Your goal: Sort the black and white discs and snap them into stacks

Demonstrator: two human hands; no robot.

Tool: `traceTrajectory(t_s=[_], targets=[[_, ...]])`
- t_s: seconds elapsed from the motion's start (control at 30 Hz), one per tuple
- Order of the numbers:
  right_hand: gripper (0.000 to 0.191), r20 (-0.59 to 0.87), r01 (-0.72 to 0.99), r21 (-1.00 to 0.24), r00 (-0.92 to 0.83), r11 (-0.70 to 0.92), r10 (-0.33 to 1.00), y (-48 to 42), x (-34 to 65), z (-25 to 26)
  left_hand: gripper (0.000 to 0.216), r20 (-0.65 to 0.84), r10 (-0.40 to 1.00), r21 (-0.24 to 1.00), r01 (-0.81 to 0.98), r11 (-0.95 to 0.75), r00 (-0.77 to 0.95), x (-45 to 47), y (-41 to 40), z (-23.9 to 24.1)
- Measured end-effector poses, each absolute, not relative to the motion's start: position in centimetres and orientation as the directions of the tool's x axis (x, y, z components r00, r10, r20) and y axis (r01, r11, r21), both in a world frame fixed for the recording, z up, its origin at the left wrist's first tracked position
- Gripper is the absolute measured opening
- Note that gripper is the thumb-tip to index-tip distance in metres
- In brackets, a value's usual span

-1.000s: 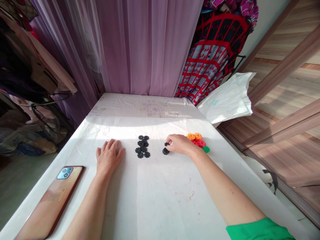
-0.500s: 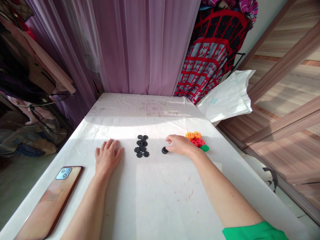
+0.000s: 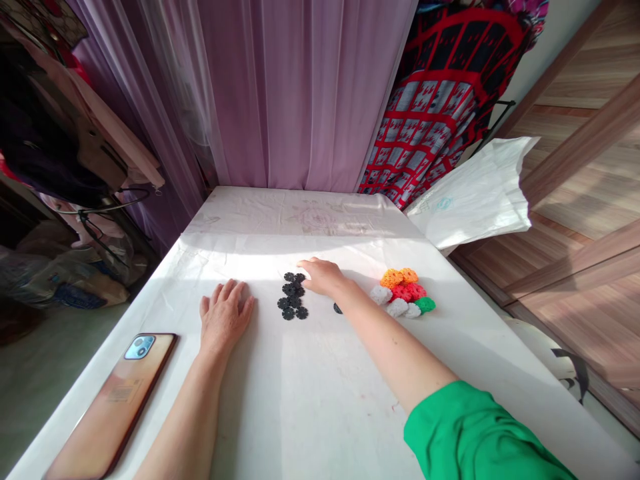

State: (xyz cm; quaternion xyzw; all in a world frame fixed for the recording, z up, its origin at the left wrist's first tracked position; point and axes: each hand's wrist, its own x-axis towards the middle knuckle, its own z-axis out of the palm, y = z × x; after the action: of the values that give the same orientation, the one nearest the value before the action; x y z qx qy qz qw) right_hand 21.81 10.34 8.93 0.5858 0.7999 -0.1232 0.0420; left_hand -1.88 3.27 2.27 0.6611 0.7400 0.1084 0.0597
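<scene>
My left hand (image 3: 227, 313) lies flat on the white-covered table, fingers stretched and slightly spread, holding nothing. To its right sits a close group of black snowflake discs (image 3: 289, 290), flat toothed plastic rounds set roughly in two columns. My right hand (image 3: 323, 277) is at the group's far right corner, thumb and forefinger closed about a black disc there; the other fingertips are hidden. Another small lot of black discs (image 3: 337, 308) shows partly from behind my right forearm.
Right of my forearm lie piles of orange discs (image 3: 395, 277), red discs (image 3: 407, 292), white discs (image 3: 397, 307) and a green disc (image 3: 425, 305). A phone (image 3: 113, 400) lies face down at the left. A white bag (image 3: 470, 200) stands by the table's far right edge.
My right hand has moved left from the small black stack to the black group. White discs now show where that hand covered them. My left hand stays in place; the view has shifted slightly.
</scene>
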Motion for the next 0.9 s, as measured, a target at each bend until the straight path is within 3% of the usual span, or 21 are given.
traceTrajectory(t_s=[0.2, 0.43, 0.63, 0.9], targets=[[0.03, -0.224, 0.934, -0.163, -0.348, 0.317, 0.91, 11.1, 21.8, 7.6, 0.056, 0.067, 0.991, 0.25, 0.964, 0.093, -0.113, -1.9, 3.3, 2.2], [0.033, -0.209, 0.948, -0.184, -0.297, 0.261, 0.932, 10.4, 23.9, 8.1, 0.053, 0.093, 0.988, 0.271, 0.958, 0.092, -0.121, -1.9, 3.4, 2.2], [0.024, -0.147, 0.938, -0.313, -0.205, 0.151, 0.968, 6.5, 28.6, 9.3, 0.053, 0.103, 0.989, 0.267, 0.961, 0.079, -0.11, -1.9, 3.4, 2.4], [0.022, -0.177, 0.95, -0.307, -0.119, 0.06, 0.977, 3.4, 30.4, 8.8, 0.054, 0.105, 0.99, 0.252, 0.966, 0.061, -0.09, -2.0, 3.3, 2.4]])
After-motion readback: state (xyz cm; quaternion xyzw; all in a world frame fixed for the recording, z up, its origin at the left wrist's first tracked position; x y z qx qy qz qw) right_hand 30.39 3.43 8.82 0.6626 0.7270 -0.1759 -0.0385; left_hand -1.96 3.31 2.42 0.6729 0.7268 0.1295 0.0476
